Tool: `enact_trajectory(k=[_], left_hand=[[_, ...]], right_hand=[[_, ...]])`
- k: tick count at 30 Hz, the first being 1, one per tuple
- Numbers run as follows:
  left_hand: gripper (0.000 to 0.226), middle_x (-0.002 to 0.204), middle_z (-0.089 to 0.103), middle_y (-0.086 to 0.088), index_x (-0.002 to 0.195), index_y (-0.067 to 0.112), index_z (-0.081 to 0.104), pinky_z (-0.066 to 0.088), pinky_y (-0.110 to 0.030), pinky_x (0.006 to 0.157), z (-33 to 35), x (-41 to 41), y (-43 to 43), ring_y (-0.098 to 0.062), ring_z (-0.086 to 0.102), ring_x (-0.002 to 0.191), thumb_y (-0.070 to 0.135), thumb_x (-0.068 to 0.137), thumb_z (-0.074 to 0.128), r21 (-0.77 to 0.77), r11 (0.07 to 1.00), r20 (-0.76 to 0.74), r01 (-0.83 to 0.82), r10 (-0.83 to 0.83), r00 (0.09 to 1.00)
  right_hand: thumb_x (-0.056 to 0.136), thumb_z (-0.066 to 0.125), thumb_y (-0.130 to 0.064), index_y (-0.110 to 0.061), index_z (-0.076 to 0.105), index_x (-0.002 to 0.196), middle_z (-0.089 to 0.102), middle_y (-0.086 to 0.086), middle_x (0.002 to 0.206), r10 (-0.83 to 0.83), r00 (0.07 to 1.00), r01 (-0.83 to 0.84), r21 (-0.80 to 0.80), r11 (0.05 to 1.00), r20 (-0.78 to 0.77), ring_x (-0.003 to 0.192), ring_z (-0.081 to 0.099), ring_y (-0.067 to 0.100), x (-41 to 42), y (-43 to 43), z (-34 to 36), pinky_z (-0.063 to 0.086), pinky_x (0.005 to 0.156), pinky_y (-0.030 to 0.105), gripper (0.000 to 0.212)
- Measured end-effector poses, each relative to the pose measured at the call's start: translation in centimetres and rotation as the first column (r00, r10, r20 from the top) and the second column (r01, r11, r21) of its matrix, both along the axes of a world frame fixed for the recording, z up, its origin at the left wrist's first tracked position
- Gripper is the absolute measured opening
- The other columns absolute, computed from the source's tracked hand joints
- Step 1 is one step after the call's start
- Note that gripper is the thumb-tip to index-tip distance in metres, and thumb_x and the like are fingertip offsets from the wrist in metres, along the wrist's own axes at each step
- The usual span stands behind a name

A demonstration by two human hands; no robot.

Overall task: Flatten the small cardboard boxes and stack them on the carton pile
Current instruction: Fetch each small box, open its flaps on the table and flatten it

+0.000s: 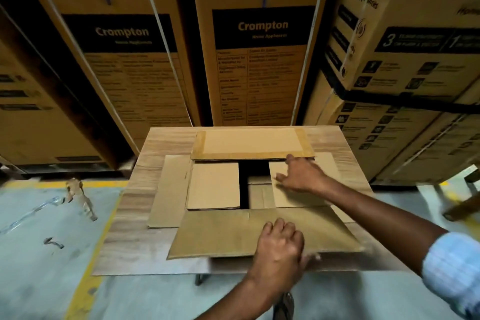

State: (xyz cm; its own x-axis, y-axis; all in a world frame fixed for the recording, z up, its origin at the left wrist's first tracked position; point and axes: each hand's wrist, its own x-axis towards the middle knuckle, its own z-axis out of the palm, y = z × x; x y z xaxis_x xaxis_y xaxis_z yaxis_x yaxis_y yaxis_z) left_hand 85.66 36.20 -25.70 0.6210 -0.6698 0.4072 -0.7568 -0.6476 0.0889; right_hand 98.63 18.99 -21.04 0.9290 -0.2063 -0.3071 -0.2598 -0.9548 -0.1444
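A cardboard box [213, 184] sits in the middle of a wood-grain bench [135, 241], its top open and its flaps spread outward. The far flap [252, 143], at 12 o'clock, lies nearly flat and carries brown tape along its edges. The near flap [228, 234], at 6 o'clock, reaches out over the front part of the bench. Two smaller inner flaps are folded in from 9 and 3 o'clock, with a dark gap between them.

The left hand [280, 244] is at 6 o'clock on the near flap, fingers curled on top of the card and the thumb at its front edge, gripping it. The right hand [301, 176] reaches in from 4 o'clock, a light blue sleeve [452, 267] on its arm, with its fingers spread loosely and resting on the inner flap at 3 o'clock, holding nothing.

Behind the bench, from 10 to 2 o'clock, stand tall strapped cartons [259, 60] printed "Crompton". On the grey floor [39, 280] at 9 o'clock lie a yellow painted line [85, 267] and a crumpled brown scrap [78, 195].
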Motion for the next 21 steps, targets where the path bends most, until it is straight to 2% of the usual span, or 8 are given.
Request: enact_trajectory(k=[3,5,9,12,14,16,18,21], left_hand=[[0.071,0.082,0.06,-0.001,0.073,0.018,0.064,0.046,-0.037,0.074,-0.2,-0.6,0.7,-0.022,0.055,0.087,0.087,0.081,0.049,-0.046,0.999,-0.225,-0.026,0.015,0.974],[0.074,0.085,0.06,-0.002,0.072,0.016,0.064,0.044,-0.038,0.078,0.2,0.0,1.0,-0.022,0.053,0.092,0.088,0.082,0.048,-0.09,0.993,-0.368,-0.072,0.034,0.929],[0.05,0.084,0.065,0.002,0.077,0.017,0.07,0.049,-0.034,0.079,1.1,2.4,1.1,-0.014,0.055,0.088,0.066,0.083,0.063,-0.205,0.96,-0.593,-0.192,0.034,0.804],[0.029,0.072,0.068,0.006,0.068,0.015,0.068,0.055,-0.035,0.072,1.9,4.2,1.3,-0.011,0.064,0.07,0.037,0.085,0.072,-0.208,0.942,-0.763,-0.263,0.012,0.646],[0.027,0.068,0.07,0.006,0.065,0.015,0.066,0.057,-0.034,0.068,2.2,5.7,1.6,-0.01,0.067,0.065,0.032,0.084,0.074,-0.165,0.943,-0.798,-0.288,0.044,0.6],[0.027,0.069,0.071,0.008,0.07,0.016,0.068,0.058,-0.03,0.066,2.3,7.8,2.0,-0.01,0.068,0.066,0.04,0.08,0.076,-0.106,0.935,-0.778,-0.338,0.134,0.614],[0.027,0.085,0.072,0.007,0.084,0.02,0.074,0.057,-0.03,0.076,2.0,10.5,2.6,-0.013,0.067,0.081,0.046,0.081,0.077,-0.001,0.937,-0.725,-0.348,0.24,0.646],[0.041,0.12,0.066,-0.006,0.114,0.019,0.071,0.049,-0.039,0.098,1.4,13.8,3.3,-0.024,0.058,0.112,0.05,0.088,0.072,0.238,0.921,-0.594,-0.309,0.389,0.704]], right_hand=[[0.084,0.051,-0.079,-0.007,0.045,0.142,0.064,0.015,0.129,-0.094,0.994,0.086,-0.115,0.99,-0.063,0.119,0.061,0.036,0.7,3.0,-3.4,0.052,0.088,0.039,0.092],[0.082,0.049,-0.081,-0.005,0.038,0.145,0.057,0.026,0.137,-0.168,0.982,0.145,-0.22,0.965,-0.088,0.125,0.054,0.045,1.4,4.4,-4.9,0.054,0.09,0.047,0.099],[0.086,0.057,-0.069,-0.007,0.014,0.159,0.025,0.039,0.156,-0.263,0.963,0.24,-0.256,0.937,-0.06,0.141,0.027,0.058,2.5,6.1,-6.4,0.043,0.103,0.062,0.105],[0.08,0.069,-0.047,-0.01,0.016,0.158,0.025,0.035,0.158,-0.268,0.963,0.264,-0.194,0.945,0.003,0.142,0.029,0.053,2.4,6.2,-7.2,0.039,0.106,0.06,0.101],[0.078,0.069,-0.034,-0.008,0.021,0.156,0.032,0.032,0.156,-0.258,0.965,0.261,-0.168,0.951,0.043,0.141,0.034,0.05,2.2,6.0,-7.3,0.041,0.105,0.058,0.095],[0.079,0.065,-0.029,-0.006,0.027,0.153,0.042,0.03,0.15,-0.248,0.965,0.258,-0.151,0.954,0.084,0.136,0.041,0.048,2.1,5.7,-7.4,0.044,0.102,0.056,0.087],[0.08,0.061,-0.027,-0.003,0.034,0.149,0.05,0.029,0.142,-0.232,0.966,0.247,-0.147,0.958,0.113,0.131,0.047,0.046,1.9,5.4,-7.4,0.047,0.099,0.053,0.078],[0.08,0.055,-0.022,-0.002,0.049,0.138,0.059,0.027,0.129,-0.195,0.966,0.225,-0.181,0.957,0.169,0.121,0.054,0.045,1.4,5.4,-7.7,0.049,0.092,0.05,0.062]])
